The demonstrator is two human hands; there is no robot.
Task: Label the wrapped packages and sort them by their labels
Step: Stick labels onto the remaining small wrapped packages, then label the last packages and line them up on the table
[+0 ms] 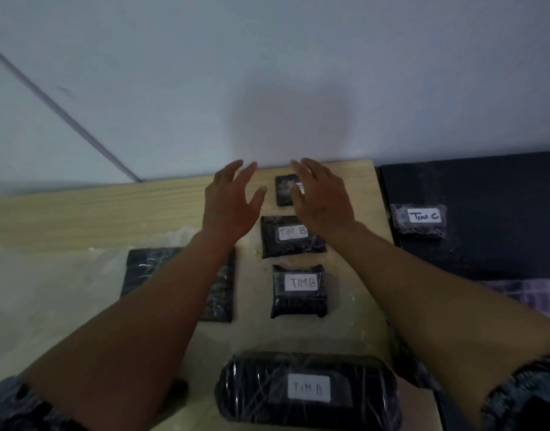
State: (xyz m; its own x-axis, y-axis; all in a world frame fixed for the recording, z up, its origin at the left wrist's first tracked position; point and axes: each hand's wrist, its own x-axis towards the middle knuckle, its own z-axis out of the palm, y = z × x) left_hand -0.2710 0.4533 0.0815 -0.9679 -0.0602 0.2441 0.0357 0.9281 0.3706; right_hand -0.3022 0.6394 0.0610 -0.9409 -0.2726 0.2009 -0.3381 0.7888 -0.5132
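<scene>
**A:** Both arms are stretched out over the wooden table (81,213). The left hand (230,197) sits with fingers spread and straight, thumb out, gripping nothing. The right hand (321,197) is the same, fingers loose and extended, hanging over the small far package (284,191) by the wall. It covers that package's right edge, though I cannot tell whether it touches.

**B:** Count them for me.

**A:** Six black wrapped packages. Four run in a column down the table's right part: the small far one, whose white label is mostly hidden by the hand, then the upper TIM B package (290,237), the middle TIM B package (300,290) and the big near TIM B package (307,390). So three labels read TIM B.

**B:** And the rest?

**A:** One flat unlabelled package (161,272) lies left of the column, partly under the left forearm. One TIM C package (418,219) lies alone on the dark surface (500,197) to the right, well apart from the others.
</scene>
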